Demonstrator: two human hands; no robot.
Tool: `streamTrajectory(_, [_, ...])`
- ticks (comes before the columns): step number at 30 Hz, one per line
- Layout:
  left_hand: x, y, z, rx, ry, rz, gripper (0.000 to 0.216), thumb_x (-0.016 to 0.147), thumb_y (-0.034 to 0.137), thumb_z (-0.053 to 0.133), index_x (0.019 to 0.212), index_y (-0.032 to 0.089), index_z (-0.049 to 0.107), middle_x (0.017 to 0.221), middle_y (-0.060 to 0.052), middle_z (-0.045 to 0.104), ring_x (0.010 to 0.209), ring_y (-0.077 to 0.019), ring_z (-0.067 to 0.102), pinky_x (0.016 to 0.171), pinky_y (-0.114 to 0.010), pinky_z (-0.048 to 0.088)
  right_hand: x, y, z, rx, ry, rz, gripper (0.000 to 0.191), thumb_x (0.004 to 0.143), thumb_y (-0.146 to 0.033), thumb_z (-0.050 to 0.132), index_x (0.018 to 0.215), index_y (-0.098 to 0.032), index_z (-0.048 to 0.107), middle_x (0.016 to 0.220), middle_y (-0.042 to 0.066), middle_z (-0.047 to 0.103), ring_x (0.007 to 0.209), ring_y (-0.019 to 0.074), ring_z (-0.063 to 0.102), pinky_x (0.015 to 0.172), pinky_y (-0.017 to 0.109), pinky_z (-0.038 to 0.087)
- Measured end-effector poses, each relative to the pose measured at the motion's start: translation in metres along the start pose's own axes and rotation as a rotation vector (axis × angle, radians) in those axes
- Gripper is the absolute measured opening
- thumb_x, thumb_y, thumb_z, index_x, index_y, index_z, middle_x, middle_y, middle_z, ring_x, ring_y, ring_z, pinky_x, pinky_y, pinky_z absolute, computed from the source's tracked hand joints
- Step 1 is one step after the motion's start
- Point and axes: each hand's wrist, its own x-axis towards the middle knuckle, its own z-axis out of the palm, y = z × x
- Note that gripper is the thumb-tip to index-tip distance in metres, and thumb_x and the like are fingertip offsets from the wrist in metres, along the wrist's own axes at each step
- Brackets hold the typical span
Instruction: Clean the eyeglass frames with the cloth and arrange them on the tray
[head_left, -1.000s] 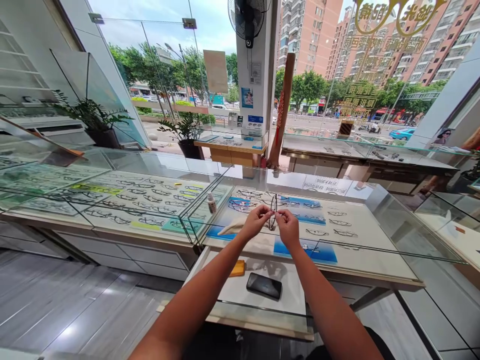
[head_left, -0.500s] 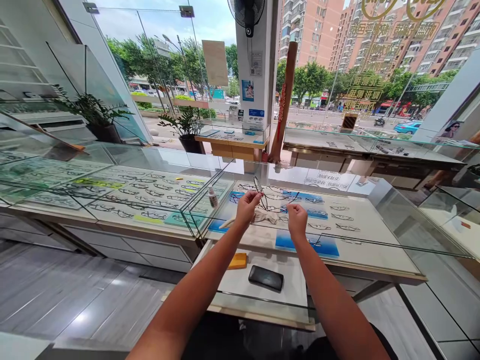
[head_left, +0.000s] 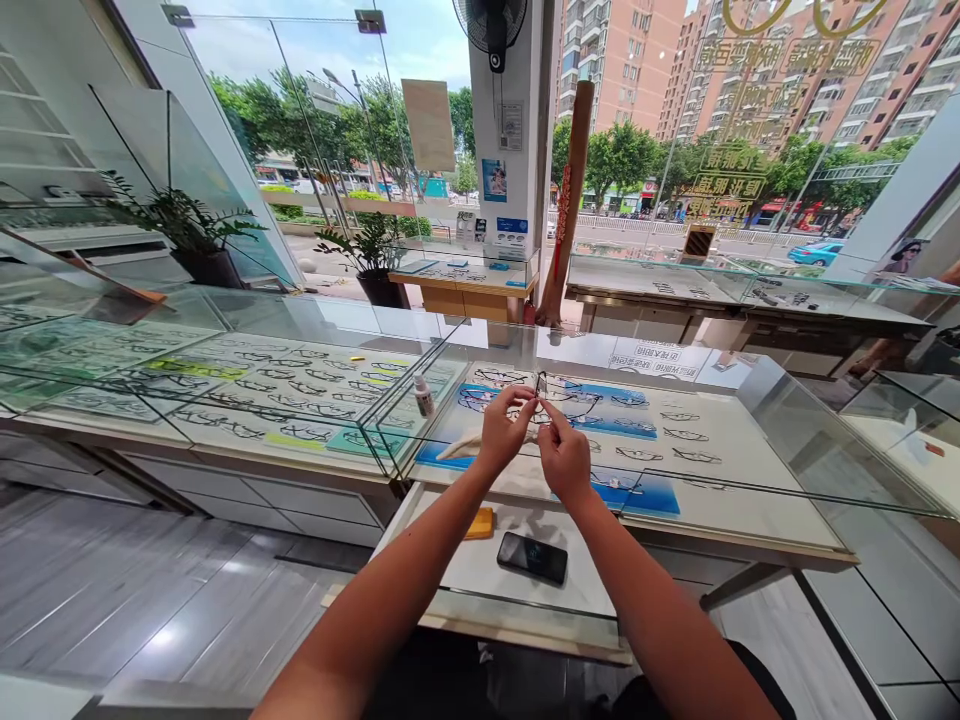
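My left hand (head_left: 508, 430) pinches a pair of thin dark-framed eyeglasses (head_left: 541, 381) above the glass display case. My right hand (head_left: 564, 450) has come up against it, thumb and forefinger closed on the same eyeglasses. Fingers hide most of the frame, so which part each hand grips is hard to make out. Behind and below the hands lies a pale cloth (head_left: 461, 446), partly covered by my left hand. To the left stands a small white spray bottle (head_left: 424, 396).
A black phone (head_left: 532, 558) and a yellow case (head_left: 480, 523) lie on the pulled-out white drawer (head_left: 457, 582) below my forearms. Rows of eyeglasses (head_left: 684, 434) sit around blue mats (head_left: 656, 495) in the case. Glass edges run along the counter.
My hands were apart, with the eyeglasses spread between them. My right hand has moved left to meet my left hand, and the eyeglasses have turned and are now mostly hidden.
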Motion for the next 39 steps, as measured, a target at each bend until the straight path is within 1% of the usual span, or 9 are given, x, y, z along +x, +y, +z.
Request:
streamTrajectory(6, [0.000, 0.004, -0.001, 0.047, -0.015, 0.037, 0.013, 0.100, 0.035, 0.066, 0.096, 0.023, 0.070, 0.111, -0.010, 0.079, 0.109, -0.0258, 0.074, 0.093, -0.042, 0.058, 0.000, -0.001, 0.000, -0.044, 0.032, 0.005, 0.059, 0.100, -0.033, 0.047, 0.153, -0.013, 0.063, 0.062, -0.006, 0.048, 0.056, 0.0146, 0.044, 0.061, 0.027, 0.032])
streamTrajectory(12, [0.000, 0.007, -0.003, 0.133, -0.054, 0.077, 0.009, 0.101, 0.031, 0.064, 0.099, 0.023, 0.069, 0.110, -0.008, 0.079, 0.110, -0.0252, 0.073, 0.099, -0.043, 0.055, 0.006, -0.002, -0.010, -0.043, 0.151, 0.052, 0.068, 0.099, -0.036, 0.048, 0.160, -0.006, 0.052, 0.062, -0.009, 0.039, 0.055, 0.0144, 0.041, 0.060, 0.028, 0.032])
streamTrajectory(18, [0.002, 0.015, -0.006, 0.239, -0.147, 0.131, 0.009, 0.100, 0.029, 0.066, 0.095, 0.024, 0.071, 0.102, -0.006, 0.080, 0.107, -0.0268, 0.070, 0.101, -0.045, 0.052, 0.014, 0.004, -0.021, -0.054, 0.304, 0.041, 0.068, 0.098, -0.036, 0.047, 0.158, -0.005, 0.052, 0.064, -0.009, 0.036, 0.056, 0.0144, 0.039, 0.061, 0.028, 0.035])
streamTrajectory(21, [0.003, 0.018, -0.007, 0.233, -0.161, 0.126, 0.011, 0.100, 0.032, 0.066, 0.094, 0.025, 0.073, 0.101, -0.007, 0.080, 0.106, -0.0285, 0.070, 0.101, -0.046, 0.051, 0.015, 0.005, -0.023, -0.057, 0.337, 0.022, 0.067, 0.099, -0.036, 0.046, 0.158, -0.005, 0.051, 0.065, -0.009, 0.035, 0.057, 0.0145, 0.039, 0.061, 0.028, 0.035])
streamTrajectory(24, [0.004, 0.018, -0.006, 0.168, -0.140, 0.089, 0.014, 0.099, 0.036, 0.067, 0.094, 0.025, 0.074, 0.101, -0.008, 0.080, 0.105, -0.0285, 0.070, 0.100, -0.046, 0.052, 0.014, 0.006, -0.022, -0.063, 0.322, 0.005, 0.065, 0.100, -0.035, 0.047, 0.158, -0.007, 0.052, 0.066, -0.009, 0.036, 0.057, 0.0145, 0.039, 0.061, 0.028, 0.036])
streamTrajectory(27, [0.005, 0.014, -0.005, 0.089, -0.110, 0.034, 0.016, 0.098, 0.040, 0.068, 0.096, 0.025, 0.074, 0.104, -0.008, 0.080, 0.105, -0.0272, 0.071, 0.098, -0.045, 0.053, 0.014, 0.008, -0.018, -0.097, 0.261, -0.022, 0.054, 0.100, -0.035, 0.049, 0.147, -0.012, 0.063, 0.070, -0.006, 0.045, 0.062, 0.0156, 0.045, 0.065, 0.029, 0.040])
streamTrajectory(31, [0.007, 0.011, -0.006, -0.001, -0.107, 0.013, 0.017, 0.095, 0.040, 0.073, 0.091, 0.024, 0.075, 0.122, -0.011, 0.078, 0.121, -0.0289, 0.069, 0.109, -0.049, 0.051, 0.014, 0.016, -0.009, -0.146, 0.154, -0.163, 0.043, 0.102, -0.036, 0.054, 0.137, -0.015, 0.070, 0.096, 0.007, 0.063, 0.088, 0.0226, 0.059, 0.086, 0.038, 0.051])
streamTrajectory(34, [0.008, 0.009, -0.007, -0.070, -0.159, -0.031, 0.018, 0.092, 0.041, 0.077, 0.088, 0.024, 0.078, 0.130, -0.012, 0.075, 0.128, -0.0299, 0.067, 0.117, -0.052, 0.047, 0.014, 0.023, -0.004, -0.180, 0.133, -0.224, 0.042, 0.104, -0.038, 0.057, 0.137, -0.017, 0.071, 0.109, 0.012, 0.065, 0.103, 0.0278, 0.059, 0.096, 0.045, 0.052])
streamTrajectory(39, [0.007, 0.001, -0.006, -0.250, -0.285, -0.189, 0.025, 0.085, 0.046, 0.083, 0.088, 0.021, 0.080, 0.138, -0.015, 0.072, 0.131, -0.0322, 0.067, 0.107, -0.047, 0.054, 0.013, 0.028, -0.002, -0.146, 0.158, -0.239, 0.032, 0.105, -0.041, 0.059, 0.120, -0.020, 0.078, 0.116, 0.013, 0.067, 0.108, 0.0291, 0.060, 0.099, 0.047, 0.051])
